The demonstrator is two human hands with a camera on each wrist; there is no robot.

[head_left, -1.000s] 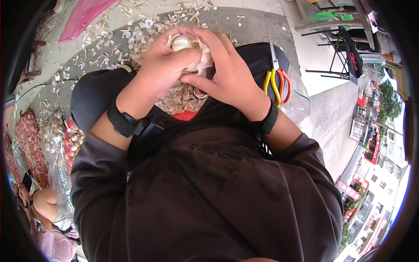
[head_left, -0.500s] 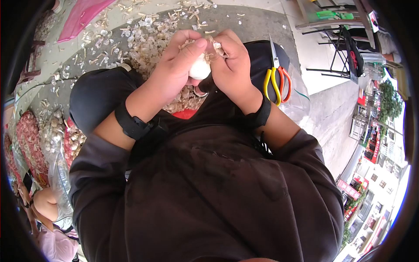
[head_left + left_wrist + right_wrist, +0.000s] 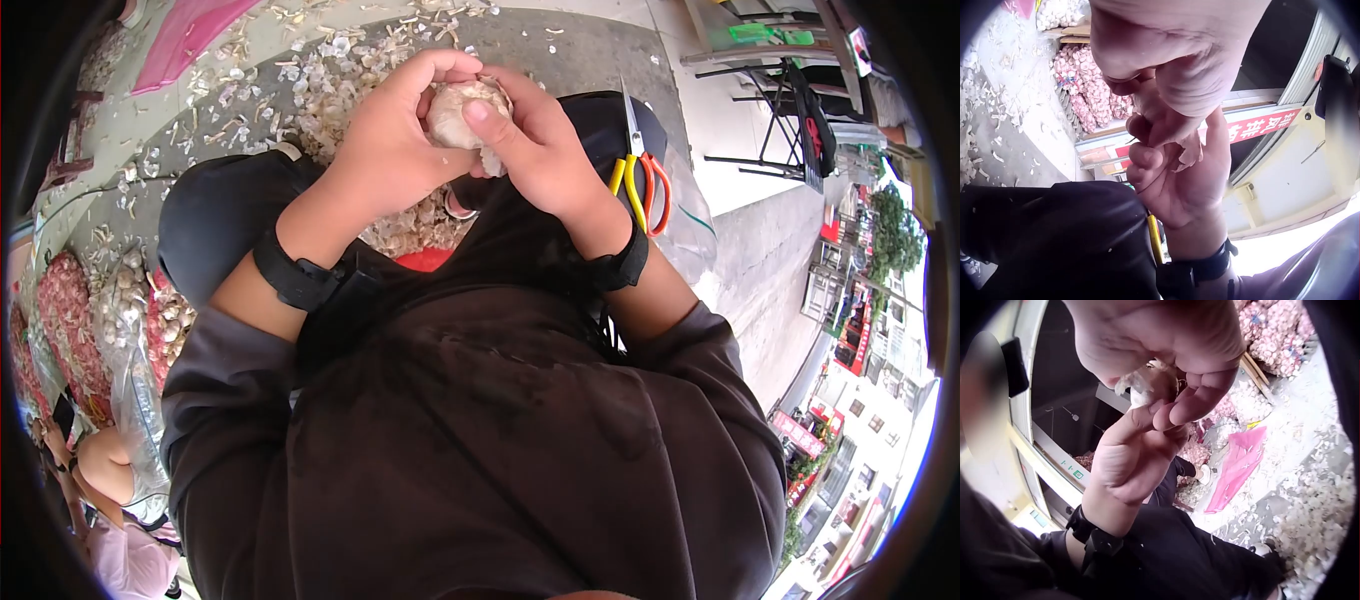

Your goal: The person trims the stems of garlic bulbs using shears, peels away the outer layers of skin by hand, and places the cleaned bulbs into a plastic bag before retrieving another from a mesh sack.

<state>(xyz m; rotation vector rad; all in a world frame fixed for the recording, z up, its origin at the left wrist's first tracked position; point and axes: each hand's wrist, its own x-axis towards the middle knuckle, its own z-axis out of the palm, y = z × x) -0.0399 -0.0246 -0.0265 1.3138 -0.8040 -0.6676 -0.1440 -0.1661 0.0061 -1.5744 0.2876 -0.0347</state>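
Note:
A whitish garlic bulb (image 3: 462,112) is held between both hands above the lap in the head view. My left hand (image 3: 385,145) curls round its left side, fingers over the far side. From the right, my right hand (image 3: 540,145) grips it with the thumb pressed on the upper face. A loose flap of papery skin (image 3: 1190,153) hangs by the right palm in the left wrist view. In the right wrist view the bulb (image 3: 1144,394) shows between the fingers, its skin partly peeled back; the hands hide the rest.
Scissors (image 3: 654,195) with yellow and orange handles lie on the right thigh. Garlic skins (image 3: 345,100) litter the ground and pile between the legs. A pink plastic sheet (image 3: 190,45) lies far left; net sacks of garlic (image 3: 70,310) stand left, near another person (image 3: 125,540).
The hands turn the bulb between them. Half a second ago the right hand pinched skin pulled aside from the bulb's top; now it wraps the bulb, thumb on it. The scissors stay on the thigh.

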